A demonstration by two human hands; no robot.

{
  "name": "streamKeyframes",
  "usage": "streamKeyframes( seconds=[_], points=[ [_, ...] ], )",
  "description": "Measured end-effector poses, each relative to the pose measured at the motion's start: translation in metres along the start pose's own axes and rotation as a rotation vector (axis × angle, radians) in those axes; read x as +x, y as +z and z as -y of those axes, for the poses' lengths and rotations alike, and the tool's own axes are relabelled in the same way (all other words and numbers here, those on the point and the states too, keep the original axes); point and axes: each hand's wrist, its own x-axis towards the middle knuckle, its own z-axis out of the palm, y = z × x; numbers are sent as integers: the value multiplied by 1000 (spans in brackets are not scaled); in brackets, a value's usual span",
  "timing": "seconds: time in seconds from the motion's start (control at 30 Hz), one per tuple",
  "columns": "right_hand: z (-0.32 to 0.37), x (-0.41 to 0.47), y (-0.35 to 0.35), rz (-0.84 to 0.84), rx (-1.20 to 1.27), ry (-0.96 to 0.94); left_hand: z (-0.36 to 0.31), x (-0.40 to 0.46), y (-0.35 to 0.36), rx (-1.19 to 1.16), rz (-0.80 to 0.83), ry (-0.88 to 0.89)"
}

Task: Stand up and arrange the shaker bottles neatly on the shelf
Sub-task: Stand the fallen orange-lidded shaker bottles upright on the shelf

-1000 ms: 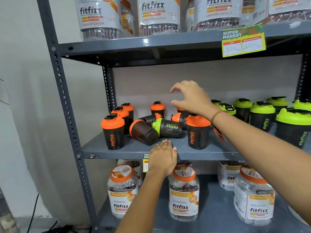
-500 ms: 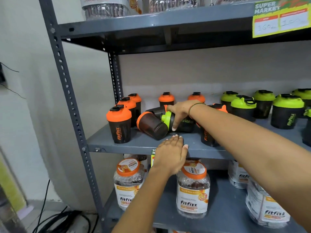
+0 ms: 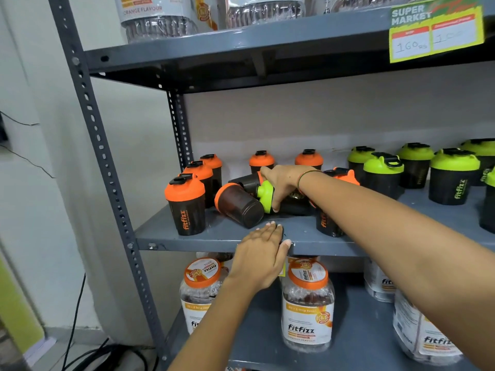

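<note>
On the middle grey shelf stand several black shaker bottles. Orange-lidded ones are at the left, such as the front one; green-lidded ones are at the right. Between them, three bottles lie on their sides: an orange-lidded one, a second dark one behind it, and a green-lidded one. My right hand grips the lying green-lidded bottle near its lid. My left hand rests flat on the shelf's front edge, fingers together, holding nothing.
Clear Fitfizz jars with orange lids stand on the lower shelf, and more jars on the top shelf. A yellow price tag hangs from the top shelf edge. The grey upright post bounds the left; cables lie on the floor.
My right hand came down from above the bottles and closed on the lying green-lidded bottle. My left hand stayed on the shelf edge. The view shifted slightly.
</note>
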Motion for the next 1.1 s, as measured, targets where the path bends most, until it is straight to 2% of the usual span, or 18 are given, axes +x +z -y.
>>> streamKeyframes(
  seconds=[0.23, 0.47, 0.53, 0.67, 0.8, 0.97, 1.1],
  points=[
    [-14, -25, -26, -214, 259, -24, -2, 0, -1, -15, 12, -20],
    [-46, -89, -55, -631, 691, -93, -5, 0, -1, -9, 36, -53],
    [-57, -114, -63, -701, 849, -126, -5, 0, -1, -11, 36, -56],
    [-84, -165, -68, -732, 1016, -155, -6, 0, 1, -14, 4, -72],
    [-118, -201, -52, -776, 1065, -85, -12, 8, 3, -8, -6, -125],
    [-154, -218, -7, -816, 1095, 85, -15, 11, 4, -17, 5, -136],
    [-169, -216, 31, -838, 1026, 251, -11, 10, 4, 2, 17, -103]
  ],
)
